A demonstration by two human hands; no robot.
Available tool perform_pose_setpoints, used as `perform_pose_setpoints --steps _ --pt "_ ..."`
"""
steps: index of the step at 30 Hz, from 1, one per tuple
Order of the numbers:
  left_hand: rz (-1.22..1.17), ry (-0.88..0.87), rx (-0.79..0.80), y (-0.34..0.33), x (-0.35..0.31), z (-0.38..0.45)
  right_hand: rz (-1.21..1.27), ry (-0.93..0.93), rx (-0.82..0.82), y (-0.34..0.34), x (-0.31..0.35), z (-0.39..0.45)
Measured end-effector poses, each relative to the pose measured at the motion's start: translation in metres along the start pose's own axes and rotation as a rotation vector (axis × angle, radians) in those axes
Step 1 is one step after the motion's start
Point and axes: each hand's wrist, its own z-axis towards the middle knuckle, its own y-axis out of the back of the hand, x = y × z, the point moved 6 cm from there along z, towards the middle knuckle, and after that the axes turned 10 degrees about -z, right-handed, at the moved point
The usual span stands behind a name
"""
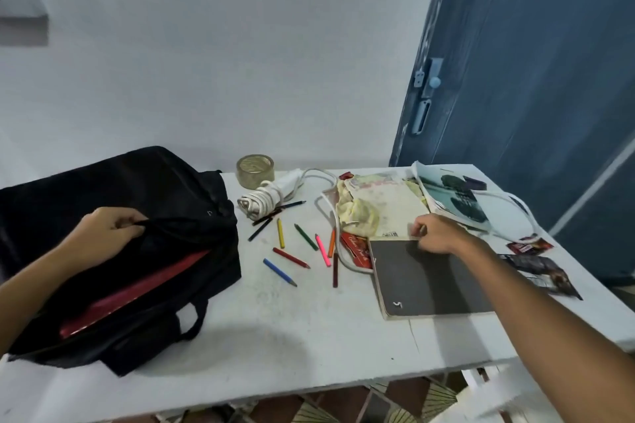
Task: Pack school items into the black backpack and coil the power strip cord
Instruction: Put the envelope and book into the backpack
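The black backpack (165, 196) lies open on the left of the white table (275, 336), with a red book (130, 292) showing inside it. My left hand (103, 233) grips the upper edge of the bag's opening. My right hand (436, 233) pinches the top edge of a dark grey notebook (429, 282) lying flat on the right. Several coloured pencils (295, 247) are scattered between bag and notebook. The white power strip (288, 182) sits at the back; part of its cord (261, 203) is bundled and the rest trails right under the papers.
A roll of clear tape (255, 171) stands near the wall. A red pencil box (357, 249), yellowish cloth and paper (371, 206), a picture sheet (457, 199) and small wrappers (536, 264) crowd the right side. A blue door (532, 62) stands behind.
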Motion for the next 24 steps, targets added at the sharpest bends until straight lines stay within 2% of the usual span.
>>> perform_pose_setpoints --steps 3,7,11,15,17,19,22,24 --pt "0.028 0.029 0.015 -0.009 0.003 -0.001 -0.116 0.097 0.197 -0.003 0.010 -0.003" --pt "0.030 0.050 0.049 -0.018 0.006 -0.002 -0.255 0.089 0.193 0.000 0.010 0.003" --pt "0.024 0.038 0.058 -0.018 0.003 -0.004 -0.294 0.112 0.280 0.009 0.018 0.000" --pt "0.017 0.021 0.075 -0.011 0.000 -0.002 -0.373 0.259 0.396 0.036 0.059 -0.021" --pt "0.001 0.009 0.080 -0.006 -0.003 -0.001 -0.316 0.349 0.418 0.056 0.091 -0.039" --pt "-0.025 -0.007 0.079 0.003 -0.007 0.002 -0.130 0.441 0.470 0.068 0.127 -0.054" --pt "-0.041 -0.062 0.051 0.021 -0.019 0.005 0.224 0.572 0.641 0.066 0.188 -0.072" --pt "-0.035 -0.109 0.009 0.036 -0.032 0.005 0.355 0.683 0.750 0.052 0.231 -0.078"
